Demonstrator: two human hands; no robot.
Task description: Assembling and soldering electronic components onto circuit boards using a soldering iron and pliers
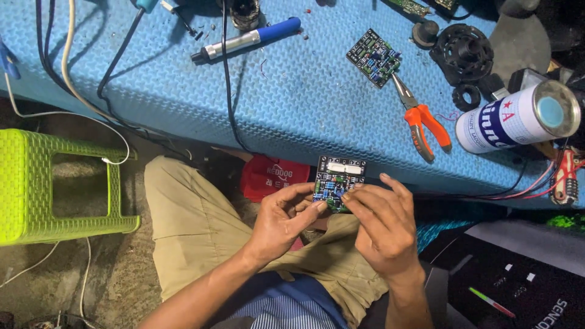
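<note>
Both hands meet over the lap, just below the near edge of the blue worktop (292, 103). The left hand (281, 220) has its grip pinching the lower left edge of a small circuit board (337, 180), thumb on top and fingers curled beneath. The right hand (381, 222) closes its grip on the board's lower right corner, fingertips (348, 198) pressed against the populated face. The board is held between the two grips, tilted face-up, with a white block part along its far edge and small blue and green components across it.

Beyond the grips, on the worktop, a second circuit board (373, 57) lies flat, and orange-handled pliers (421, 119) rest just beside it, jaws pointing toward it. Farther right of the grips a white and blue can (518, 119) lies on its side, near black round plastic parts (461, 53). Up and left of the grips sits a soldering iron (247, 40) with a blue handle, its black cable running down off the edge. Well to the left of the grips stands a lime green stool (36, 183) on the floor.
</note>
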